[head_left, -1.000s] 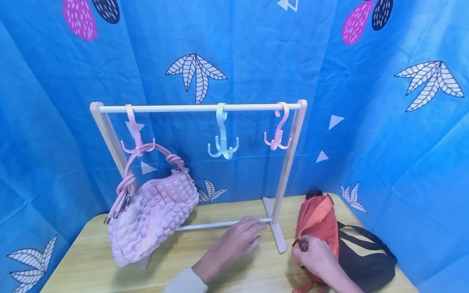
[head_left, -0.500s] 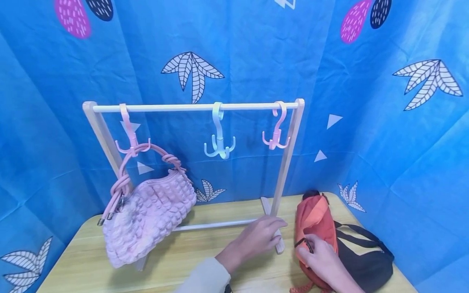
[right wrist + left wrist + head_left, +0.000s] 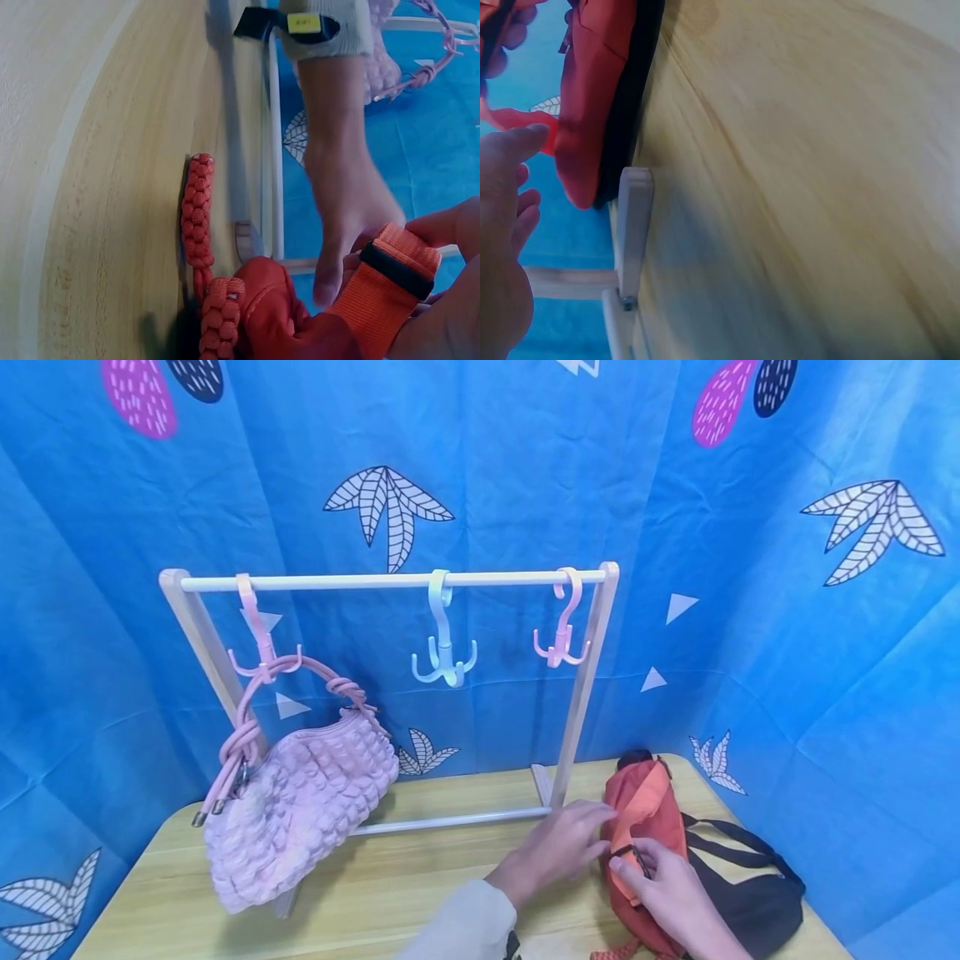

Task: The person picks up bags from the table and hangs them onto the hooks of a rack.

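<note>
A red bag (image 3: 670,818) with an orange strap (image 3: 647,802) lies on the right side of the table. My right hand (image 3: 671,885) pinches the strap by its black buckle (image 3: 397,271). My left hand (image 3: 558,846) is at the bag's left side, fingers extended toward the strap. In the left wrist view, the thumb of my left hand (image 3: 499,202) is beside the strap, its other fingers loosely bent. The right wrist view has my left hand (image 3: 349,195) partly behind the strap; whether they touch is unclear.
A wooden rack (image 3: 585,702) carries two pink hooks and a blue hook (image 3: 444,652). From the left hook hangs a pink ruffled handbag (image 3: 300,802). Black straps (image 3: 735,843) lie right of the red bag. Red braided cords (image 3: 198,210) rest near the table's front. Blue curtain surrounds the table.
My left hand has moved right from the rack's lower bar to the red bag. My right hand has kept its pinch on the strap, shifting slightly. The view has turned slightly right.
</note>
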A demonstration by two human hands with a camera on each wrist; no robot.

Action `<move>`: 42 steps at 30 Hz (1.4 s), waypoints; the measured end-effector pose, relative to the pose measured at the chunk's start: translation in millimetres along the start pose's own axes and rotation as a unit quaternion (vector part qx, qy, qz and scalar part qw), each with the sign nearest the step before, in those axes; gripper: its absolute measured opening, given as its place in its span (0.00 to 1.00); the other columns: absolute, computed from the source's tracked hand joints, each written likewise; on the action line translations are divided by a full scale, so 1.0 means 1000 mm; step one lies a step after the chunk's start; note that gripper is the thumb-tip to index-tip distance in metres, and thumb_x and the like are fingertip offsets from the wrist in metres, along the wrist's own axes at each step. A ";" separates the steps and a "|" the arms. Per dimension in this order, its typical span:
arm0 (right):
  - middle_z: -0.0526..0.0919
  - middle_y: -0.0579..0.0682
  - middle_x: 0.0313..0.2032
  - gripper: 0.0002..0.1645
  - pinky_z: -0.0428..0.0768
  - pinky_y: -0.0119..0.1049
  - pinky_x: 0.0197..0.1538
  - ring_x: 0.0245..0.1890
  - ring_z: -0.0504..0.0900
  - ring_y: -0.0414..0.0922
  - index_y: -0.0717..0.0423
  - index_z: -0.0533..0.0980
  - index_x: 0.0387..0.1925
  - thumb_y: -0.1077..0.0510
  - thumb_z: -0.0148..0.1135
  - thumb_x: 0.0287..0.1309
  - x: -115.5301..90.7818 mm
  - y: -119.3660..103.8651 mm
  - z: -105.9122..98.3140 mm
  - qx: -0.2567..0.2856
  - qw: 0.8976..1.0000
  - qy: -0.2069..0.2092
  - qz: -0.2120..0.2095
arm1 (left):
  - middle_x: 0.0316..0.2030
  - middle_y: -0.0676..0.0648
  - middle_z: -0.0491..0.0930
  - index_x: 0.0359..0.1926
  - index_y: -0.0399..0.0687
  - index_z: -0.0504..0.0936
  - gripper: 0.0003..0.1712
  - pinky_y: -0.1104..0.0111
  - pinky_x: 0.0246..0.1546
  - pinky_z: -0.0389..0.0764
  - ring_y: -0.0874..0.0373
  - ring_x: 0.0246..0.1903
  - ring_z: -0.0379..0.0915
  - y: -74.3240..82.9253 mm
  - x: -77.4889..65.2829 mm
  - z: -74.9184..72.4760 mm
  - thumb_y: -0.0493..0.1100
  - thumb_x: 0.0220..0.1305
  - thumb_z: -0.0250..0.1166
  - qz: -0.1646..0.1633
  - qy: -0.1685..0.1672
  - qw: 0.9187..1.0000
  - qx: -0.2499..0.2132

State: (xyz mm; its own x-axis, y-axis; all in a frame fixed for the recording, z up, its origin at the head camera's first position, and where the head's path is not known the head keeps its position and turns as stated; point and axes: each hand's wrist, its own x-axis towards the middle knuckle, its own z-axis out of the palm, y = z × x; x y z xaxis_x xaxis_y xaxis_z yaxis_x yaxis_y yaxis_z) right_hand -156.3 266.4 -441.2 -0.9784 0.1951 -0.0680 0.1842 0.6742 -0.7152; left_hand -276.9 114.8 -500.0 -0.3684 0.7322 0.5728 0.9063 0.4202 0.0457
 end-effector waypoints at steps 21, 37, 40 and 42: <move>0.84 0.65 0.57 0.34 0.88 0.46 0.48 0.52 0.87 0.53 0.68 0.69 0.68 0.50 0.62 0.71 -0.011 -0.002 -0.025 0.055 0.998 -0.028 0.023 | 0.57 0.52 0.87 0.59 0.55 0.86 0.17 0.75 0.69 0.73 0.61 0.60 0.82 0.007 0.038 0.011 0.38 0.74 0.63 -0.016 0.091 0.995 -0.034; 0.74 0.67 0.69 0.33 0.80 0.35 0.46 0.54 0.81 0.49 0.58 0.70 0.68 0.39 0.55 0.75 -0.014 0.016 -0.070 0.025 0.998 0.038 0.045 | 0.50 0.59 0.86 0.57 0.55 0.79 0.11 0.85 0.62 0.73 0.69 0.54 0.81 0.018 0.061 -0.025 0.47 0.80 0.56 -0.039 0.041 0.998 -0.029; 0.88 0.49 0.49 0.29 0.80 0.32 0.37 0.38 0.82 0.36 0.58 0.71 0.66 0.44 0.56 0.76 -0.016 0.020 -0.074 0.053 0.995 0.079 0.029 | 0.45 0.61 0.85 0.55 0.57 0.79 0.11 0.84 0.62 0.73 0.70 0.49 0.81 0.021 0.064 -0.032 0.51 0.81 0.55 -0.025 0.032 0.999 -0.024; 0.87 0.36 0.35 0.22 0.82 0.31 0.34 0.30 0.81 0.32 0.54 0.74 0.62 0.48 0.57 0.76 -0.018 0.022 -0.078 0.067 0.992 0.109 0.011 | 0.43 0.63 0.85 0.55 0.58 0.79 0.12 0.86 0.57 0.74 0.72 0.44 0.79 0.022 0.065 -0.035 0.52 0.81 0.53 -0.021 0.022 0.999 -0.029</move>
State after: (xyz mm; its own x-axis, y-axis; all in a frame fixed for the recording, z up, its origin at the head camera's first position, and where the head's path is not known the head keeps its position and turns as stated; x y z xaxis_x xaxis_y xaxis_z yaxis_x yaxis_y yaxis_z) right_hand -127.0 333.1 -401.9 -0.9281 0.3680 0.0566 0.1769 0.5695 -0.8027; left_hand -273.3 152.9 -432.6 -0.3975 0.6902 0.6046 0.9014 0.4169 0.1167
